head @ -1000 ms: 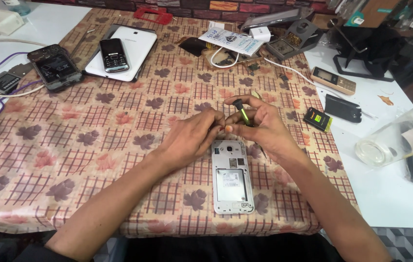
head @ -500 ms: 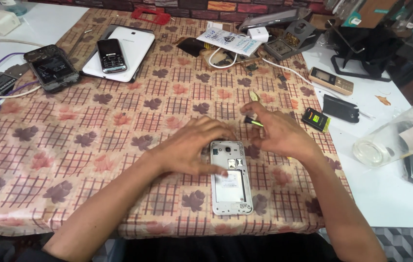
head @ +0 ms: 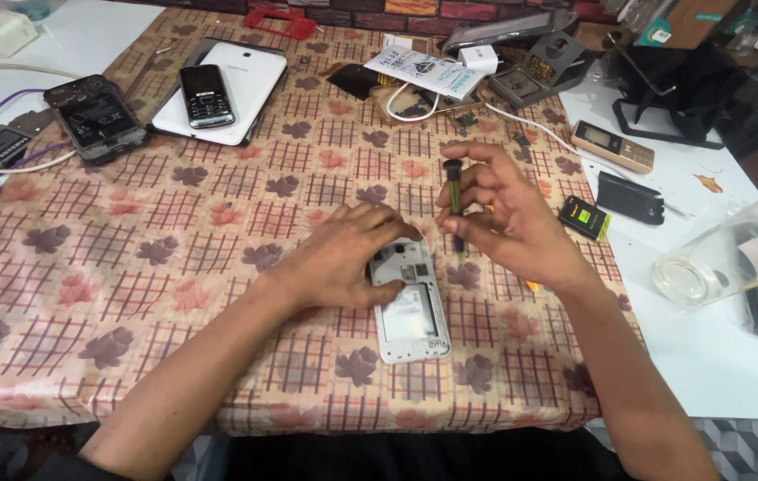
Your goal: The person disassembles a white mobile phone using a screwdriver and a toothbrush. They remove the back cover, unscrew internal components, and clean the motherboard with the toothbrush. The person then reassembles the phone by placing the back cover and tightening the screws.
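A: Head view, compared with half a second back: the right hand (head: 508,223) has lifted its screwdriver (head: 456,207) higher and turned it nearly upright, its tip just above the top right corner of the opened phone (head: 408,301). The left hand (head: 343,258) has kept its place.

B: And the fingers?

A: The right thumb and fingers are pinched around the screwdriver's shaft. The left hand lies flat, fingers spread loosely, pressing on the upper left of the phone, gripping nothing.

B: Where is the phone?

A: Centre of the frame, lying back-open on the patterned cloth (head: 130,267), near the table's front edge.

B: Room to move?

A: The cloth is bare to the left of the left forearm and across the lower left. To the right the cloth ends, and white tabletop (head: 717,356) runs to a clear plastic bag (head: 735,254) at the right edge.

B: Counts?

A: One screwdriver. In the upper left, one white tablet (head: 250,85) with one dark keypad phone (head: 206,94) on top, and one stripped dark phone (head: 98,118) beside it. Right of the hands, one gold keypad phone (head: 612,146), one black cover (head: 630,198) and one battery (head: 585,217).
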